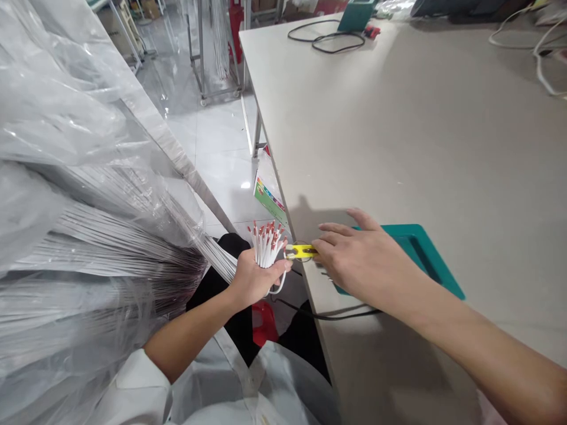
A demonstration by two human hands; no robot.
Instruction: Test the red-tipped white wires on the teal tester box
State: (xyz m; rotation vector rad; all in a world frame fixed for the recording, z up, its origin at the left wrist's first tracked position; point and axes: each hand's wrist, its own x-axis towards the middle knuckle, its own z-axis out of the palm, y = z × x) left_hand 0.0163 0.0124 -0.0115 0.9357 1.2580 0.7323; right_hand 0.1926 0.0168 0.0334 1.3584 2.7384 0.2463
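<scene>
My left hand (254, 277) is wrapped round a bundle of white wires (267, 251), whose red-tipped ends fan upward. One wire loops out below the hand. Beyond the table's near left edge, my right hand (354, 257) pinches a small yellow clip-like tool (303, 251) with two pale tips. Those tips point at the bundle and meet or nearly meet a wire beside my left thumb; I cannot tell if they grip it. Under my right hand and wrist lies a teal tray (436, 274), partly covered.
The pale table (398, 147) spreads to the right. At its far side are a green box (354, 15) and a looped black cable (325, 41). Long white wires under clear plastic (71, 118) fill the left. A black cord (341, 317) crosses the near table edge.
</scene>
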